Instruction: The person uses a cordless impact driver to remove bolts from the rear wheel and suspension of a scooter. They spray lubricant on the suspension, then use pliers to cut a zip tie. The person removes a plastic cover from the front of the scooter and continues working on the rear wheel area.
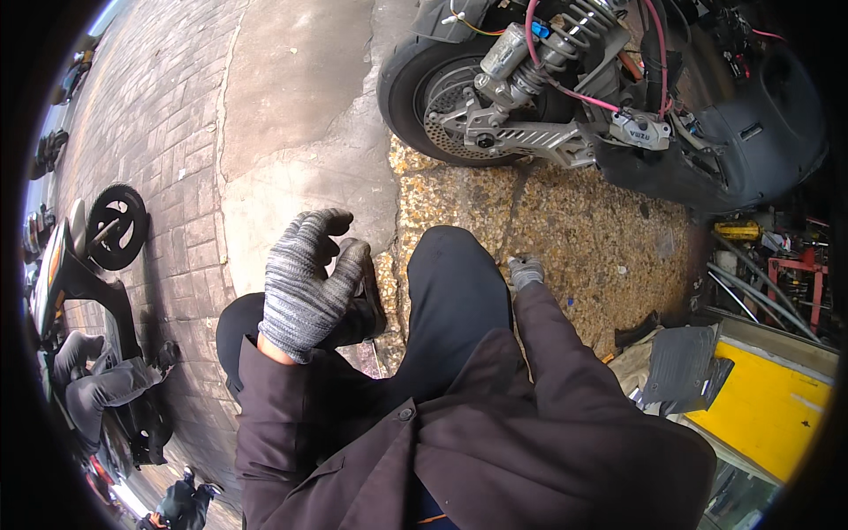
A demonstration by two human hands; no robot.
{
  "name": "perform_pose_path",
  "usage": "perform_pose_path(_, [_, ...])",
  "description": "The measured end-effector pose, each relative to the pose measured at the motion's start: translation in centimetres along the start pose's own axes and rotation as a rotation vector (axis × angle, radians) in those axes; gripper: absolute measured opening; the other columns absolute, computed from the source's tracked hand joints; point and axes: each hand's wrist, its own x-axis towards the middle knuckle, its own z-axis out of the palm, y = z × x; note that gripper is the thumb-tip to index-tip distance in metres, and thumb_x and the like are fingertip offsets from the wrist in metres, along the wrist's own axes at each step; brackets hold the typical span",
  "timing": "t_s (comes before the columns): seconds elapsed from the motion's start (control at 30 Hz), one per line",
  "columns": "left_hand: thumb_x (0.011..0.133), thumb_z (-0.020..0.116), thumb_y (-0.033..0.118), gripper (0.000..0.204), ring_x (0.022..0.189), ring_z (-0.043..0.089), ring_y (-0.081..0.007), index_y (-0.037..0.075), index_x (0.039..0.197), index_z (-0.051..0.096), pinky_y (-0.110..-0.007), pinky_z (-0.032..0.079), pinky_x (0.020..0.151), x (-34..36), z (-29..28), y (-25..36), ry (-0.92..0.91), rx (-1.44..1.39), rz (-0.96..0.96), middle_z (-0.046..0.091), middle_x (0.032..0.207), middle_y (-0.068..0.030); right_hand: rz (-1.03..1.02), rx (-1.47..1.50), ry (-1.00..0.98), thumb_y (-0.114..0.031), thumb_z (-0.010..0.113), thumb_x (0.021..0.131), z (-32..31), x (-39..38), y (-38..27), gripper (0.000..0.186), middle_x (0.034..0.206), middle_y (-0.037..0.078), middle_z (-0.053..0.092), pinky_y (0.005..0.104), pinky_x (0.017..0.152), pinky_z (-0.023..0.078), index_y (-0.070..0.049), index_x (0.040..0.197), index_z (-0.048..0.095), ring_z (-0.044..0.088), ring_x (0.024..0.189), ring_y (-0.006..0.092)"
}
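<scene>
My left hand (309, 284), in a grey striped knit glove, hovers over my left thigh. Its fingers are bent and a gap shows between them and the thumb, with nothing in it. My right hand (526, 272), gloved too, is low beside my right knee, partly hidden, and its grip is unclear. Ahead of it stands a partly stripped scooter (530, 146). Its wheel (402, 106) carries a drilled brake disc (446, 119). A coil-spring shock absorber (556, 53), a silver brake caliper (640, 130) and pink hoses (587, 99) show above the swingarm.
Pebbled flooring (601, 230) lies under the scooter, meeting concrete and brick paving (190, 159) on the left. At right stand a yellow panel (764, 393), metal bars and a red frame (795, 283). Another motorbike (88, 291) with a seated person is far left.
</scene>
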Motion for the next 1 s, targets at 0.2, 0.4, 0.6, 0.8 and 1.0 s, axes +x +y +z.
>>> perform_pose_path(0.2, [0.077,0.071,0.003,0.034,0.074,0.057,-0.0123,0.0,0.11,0.061,-0.027,0.049,0.07,-1.0,0.1,-0.5,0.006,-0.018,-0.073,0.064,0.096,-0.0077,-0.074,-0.029,-0.246,-0.026,0.068,0.08,2.0,-0.5,3.5,0.038,0.1,0.018,0.068,0.0395,0.082,0.049,-0.003,0.111,0.062,0.065,0.093,0.0306])
perform_pose_path(0.4, [0.079,0.068,-0.001,0.036,0.078,0.057,-0.011,0.0,0.113,0.058,-0.025,0.053,0.067,-1.0,0.1,0.1,-0.059,0.024,-0.131,0.062,0.099,-0.0071,0.014,-0.205,-0.171,-0.024,0.064,0.084,3.4,-0.3,4.7,0.039,0.1,0.016,0.067,0.0375,0.08,0.049,-0.002,0.115,0.06,0.063,0.091,0.0295])
perform_pose_path(0.6, [0.08,0.07,0.01,0.032,0.078,0.06,-0.0185,0.0,0.109,0.061,-0.03,0.055,0.065,-0.5,-0.2,0.0,-0.077,0.079,-0.178,0.062,0.097,-0.0108,-0.085,-0.256,-0.183,-0.038,0.067,0.081,4.5,1.8,8.0,0.046,0.102,0.022,0.067,0.0433,0.081,0.048,-0.003,0.111,0.063,0.063,0.095,0.0373])
perform_pose_path(0.8, [0.083,0.066,0.024,0.034,0.087,0.062,-0.0302,0.003,0.109,0.061,-0.039,0.051,0.077,0.0,-0.6,-0.7,-0.115,0.253,0.011,0.061,0.093,-0.0152,-0.044,-0.093,-0.063,-0.025,0.067,0.084,4.1,6.0,10.2,0.031,0.098,0.017,0.068,0.0404,0.08,0.049,0.001,0.102,0.065,0.064,0.084,0.0318])
perform_pose_path(1.0, [0.085,0.061,0.036,0.042,0.092,0.061,-0.0357,0.003,0.11,0.062,-0.043,0.05,0.078,-0.4,-1.4,0.2,-0.161,0.301,0.021,0.061,0.093,-0.0189,-0.004,0.183,0.055,-0.016,0.063,0.09,-0.8,3.9,0.2,0.023,0.096,0.012,0.067,0.038,0.068,0.051,-0.003,0.108,0.062,0.061,0.074,0.0222])
